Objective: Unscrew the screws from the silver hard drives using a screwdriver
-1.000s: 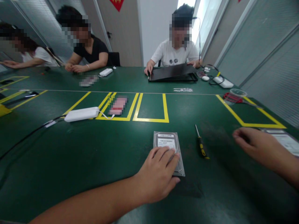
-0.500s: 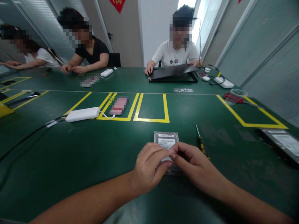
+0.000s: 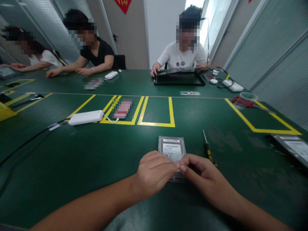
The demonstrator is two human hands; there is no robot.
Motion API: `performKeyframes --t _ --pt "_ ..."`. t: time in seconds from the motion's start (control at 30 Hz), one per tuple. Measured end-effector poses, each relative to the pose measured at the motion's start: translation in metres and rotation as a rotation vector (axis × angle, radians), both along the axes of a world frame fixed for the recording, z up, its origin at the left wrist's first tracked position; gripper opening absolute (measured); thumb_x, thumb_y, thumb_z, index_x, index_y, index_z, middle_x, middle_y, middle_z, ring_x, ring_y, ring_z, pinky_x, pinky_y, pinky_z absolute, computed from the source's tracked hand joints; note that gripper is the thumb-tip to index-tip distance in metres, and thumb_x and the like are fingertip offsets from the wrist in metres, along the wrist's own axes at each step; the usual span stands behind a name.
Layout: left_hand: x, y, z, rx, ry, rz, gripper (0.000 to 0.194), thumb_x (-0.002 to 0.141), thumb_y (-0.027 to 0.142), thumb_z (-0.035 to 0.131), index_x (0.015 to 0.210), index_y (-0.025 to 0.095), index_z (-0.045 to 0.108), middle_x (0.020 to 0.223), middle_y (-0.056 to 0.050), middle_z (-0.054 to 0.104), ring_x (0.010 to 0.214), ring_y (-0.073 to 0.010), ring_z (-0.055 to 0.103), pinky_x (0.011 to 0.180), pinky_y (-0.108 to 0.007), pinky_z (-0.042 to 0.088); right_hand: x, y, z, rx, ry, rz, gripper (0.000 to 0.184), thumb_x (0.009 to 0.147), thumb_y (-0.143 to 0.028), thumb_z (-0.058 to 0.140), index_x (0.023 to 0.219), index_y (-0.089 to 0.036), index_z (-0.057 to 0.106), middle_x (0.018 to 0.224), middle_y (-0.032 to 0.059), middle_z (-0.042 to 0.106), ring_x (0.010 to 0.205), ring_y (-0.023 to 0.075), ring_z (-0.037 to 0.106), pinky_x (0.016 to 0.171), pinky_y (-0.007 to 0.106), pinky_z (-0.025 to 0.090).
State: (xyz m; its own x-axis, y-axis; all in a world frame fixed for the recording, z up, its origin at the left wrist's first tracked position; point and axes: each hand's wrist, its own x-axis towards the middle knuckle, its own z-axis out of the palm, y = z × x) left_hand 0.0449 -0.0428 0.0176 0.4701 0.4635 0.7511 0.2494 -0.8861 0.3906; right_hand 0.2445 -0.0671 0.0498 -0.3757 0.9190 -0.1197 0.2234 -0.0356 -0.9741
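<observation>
A silver hard drive (image 3: 172, 150) with a white label lies flat on the green table, its near part partly covered by my hands. My left hand (image 3: 155, 173) is closed above the drive's near left side. My right hand (image 3: 201, 173) is closed in a pinch, its fingertips meeting those of the left over the drive. Whatever sits between the fingertips is too small or hidden to make out. To the right of the drive lies a screwdriver (image 3: 208, 152) with a black and yellow handle.
Another hard drive (image 3: 293, 146) lies at the right edge. A white power bank (image 3: 85, 117) is cabled to a pink phone (image 3: 123, 109). Yellow tape (image 3: 156, 124) marks rectangles. Across the table a person (image 3: 183, 54) holds a black panel over a black frame (image 3: 179, 84).
My right hand came from near the drive at the right to meet my left hand. My left hand lifted off the drive's surface and closed. Across the table, the panel tilted.
</observation>
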Motion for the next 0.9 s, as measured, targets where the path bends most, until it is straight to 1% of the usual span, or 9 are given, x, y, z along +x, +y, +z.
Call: performKeyframes --t 0.13,0.2,0.27,0.33,0.37,0.43,0.5,0.73,0.9 --pt "0.002 0.0 -0.001 -0.049 -0.016 0.044 0.01 0.089 0.01 0.062 0.097 0.014 0.066 0.084 -0.004 0.072 0.076 -0.015 0.066 0.073 -0.029 0.052 0.002 -0.005 -0.006 0.2 -0.088 0.005 0.023 0.097 -0.034 0.049 0.089 -0.019 0.063 0.086 0.0023 0.065 0.082 0.0147 0.061 0.077 0.03 0.049" --pt "0.003 -0.001 0.001 -0.132 -0.064 0.091 0.006 0.089 0.013 0.061 0.093 0.015 0.066 0.081 -0.004 0.069 0.074 -0.0143 0.064 0.07 -0.027 0.051 0.002 -0.007 -0.013 0.446 -0.225 0.007 0.017 0.097 -0.026 0.048 0.094 -0.019 0.064 0.087 0.0031 0.065 0.081 0.0147 0.06 0.073 0.03 0.05" --pt "0.002 -0.002 0.004 -0.279 -0.095 0.155 0.006 0.088 0.015 0.06 0.089 0.016 0.066 0.079 -0.003 0.067 0.072 -0.0136 0.063 0.068 -0.026 0.05 0.001 -0.009 -0.02 0.763 -0.415 0.019 0.015 0.093 -0.02 0.051 0.1 -0.017 0.065 0.091 0.0059 0.066 0.085 0.0179 0.06 0.075 0.033 0.051" --pt "-0.001 -0.003 0.007 -0.459 -0.123 0.207 0.008 0.089 0.017 0.059 0.086 0.016 0.066 0.076 -0.002 0.066 0.07 -0.013 0.062 0.067 -0.025 0.05 0.0 -0.01 -0.027 1.011 -0.598 0.055 0.019 0.09 -0.021 0.057 0.105 -0.015 0.066 0.101 0.0101 0.067 0.096 0.0243 0.06 0.082 0.041 0.052" --pt "-0.003 -0.003 0.008 -0.545 -0.136 0.219 0.008 0.089 0.018 0.059 0.085 0.016 0.066 0.075 -0.001 0.066 0.068 -0.0128 0.062 0.066 -0.024 0.05 -0.001 -0.011 -0.03 1.079 -0.669 0.079 0.023 0.089 -0.025 0.059 0.108 -0.014 0.066 0.107 0.0118 0.068 0.103 0.0277 0.059 0.086 0.045 0.052" --pt "-0.009 -0.003 0.008 -0.663 -0.171 0.222 0.01 0.089 0.02 0.059 0.083 0.016 0.065 0.073 0.0 0.064 0.065 -0.0121 0.06 0.064 -0.024 0.049 -0.002 -0.011 -0.036 1.112 -0.77 0.127 0.033 0.088 -0.033 0.062 0.115 -0.013 0.066 0.12 0.0139 0.066 0.114 0.0324 0.057 0.093 0.05 0.051" --pt "-0.017 -0.002 0.006 -0.707 -0.184 0.228 0.009 0.089 0.021 0.06 0.084 0.016 0.066 0.073 0.0 0.064 0.065 -0.0119 0.06 0.062 -0.023 0.049 -0.002 -0.009 -0.04 1.116 -0.831 0.15 0.039 0.088 -0.035 0.063 0.12 -0.013 0.065 0.126 0.0146 0.064 0.118 0.0337 0.057 0.094 0.051 0.052" --pt "-0.034 0.001 -0.005 -0.757 -0.217 0.205 0.012 0.093 0.02 0.057 0.093 0.015 0.068 0.081 -0.003 0.071 0.074 -0.0138 0.069 0.071 -0.025 0.055 -0.002 -0.005 -0.047 1.184 -0.886 0.168 0.041 0.088 -0.032 0.064 0.124 -0.012 0.064 0.127 0.0129 0.066 0.117 0.0328 0.059 0.093 0.049 0.054" --pt "-0.036 0.007 -0.006 -0.851 -0.265 0.202 0.013 0.094 0.026 0.06 0.097 0.014 0.065 0.083 -0.004 0.07 0.077 -0.0141 0.069 0.074 -0.026 0.056 -0.001 -0.004 -0.047 1.199 -0.89 0.175 0.041 0.088 -0.033 0.065 0.123 -0.013 0.064 0.127 0.0125 0.066 0.118 0.0329 0.059 0.093 0.049 0.054"
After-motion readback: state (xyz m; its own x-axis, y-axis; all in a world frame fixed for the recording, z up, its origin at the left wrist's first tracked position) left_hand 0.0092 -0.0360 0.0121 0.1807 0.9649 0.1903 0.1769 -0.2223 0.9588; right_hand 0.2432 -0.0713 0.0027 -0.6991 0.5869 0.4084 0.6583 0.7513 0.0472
